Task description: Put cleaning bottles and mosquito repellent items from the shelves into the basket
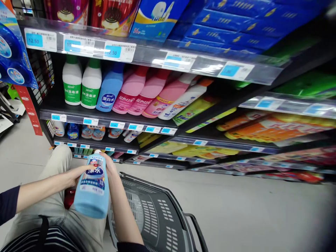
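A light blue bleach bottle (pixel 91 197) with a white cap is held tilted above my lap, its label towards me. My right hand (pixel 111 167) is closed around the bottle's right side near the top. From the left, my left hand (pixel 77 175) grips the same bottle, with one digit with a red nail lying across the label. The other fingers of the left hand are mostly hidden behind the bottle.
A grey shopping basket (pixel 154 213) stands on the floor right of my legs. Ahead, the middle shelf (pixel 105 120) carries white, blue and pink bottles. Boxes fill the upper shelf, and yellow and orange packs (pixel 262 127) lie on the right. A blue package (pixel 15 52) hangs at the left.
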`<control>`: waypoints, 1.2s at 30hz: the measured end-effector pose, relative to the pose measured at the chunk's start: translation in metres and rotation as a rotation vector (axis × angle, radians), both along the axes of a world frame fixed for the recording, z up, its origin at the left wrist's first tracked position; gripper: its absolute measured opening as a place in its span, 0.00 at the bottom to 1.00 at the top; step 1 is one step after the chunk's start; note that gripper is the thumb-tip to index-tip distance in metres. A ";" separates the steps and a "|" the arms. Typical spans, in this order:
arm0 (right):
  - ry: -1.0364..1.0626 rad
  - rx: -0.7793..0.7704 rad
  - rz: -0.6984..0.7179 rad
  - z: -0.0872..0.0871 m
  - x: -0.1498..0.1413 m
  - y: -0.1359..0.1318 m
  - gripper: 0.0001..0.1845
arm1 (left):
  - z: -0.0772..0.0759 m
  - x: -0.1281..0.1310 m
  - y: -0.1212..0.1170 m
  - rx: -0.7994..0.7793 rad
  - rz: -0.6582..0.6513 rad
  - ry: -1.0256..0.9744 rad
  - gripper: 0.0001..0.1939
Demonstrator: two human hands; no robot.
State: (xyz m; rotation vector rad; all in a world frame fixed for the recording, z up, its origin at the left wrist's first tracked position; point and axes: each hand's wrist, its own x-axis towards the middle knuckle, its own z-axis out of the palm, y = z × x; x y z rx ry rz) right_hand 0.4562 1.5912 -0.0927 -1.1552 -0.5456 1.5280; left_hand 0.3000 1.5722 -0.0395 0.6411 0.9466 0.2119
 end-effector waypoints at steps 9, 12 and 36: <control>-0.065 0.454 0.107 0.102 0.024 -0.041 0.25 | 0.018 0.002 -0.003 0.939 -0.016 0.043 0.30; -0.306 0.641 0.148 0.123 0.024 -0.053 0.26 | 0.019 0.002 -0.003 1.178 0.007 0.092 0.30; 0.102 0.965 -0.402 0.142 0.042 -0.060 0.11 | 0.046 -0.025 -0.010 0.937 -0.139 -0.053 0.44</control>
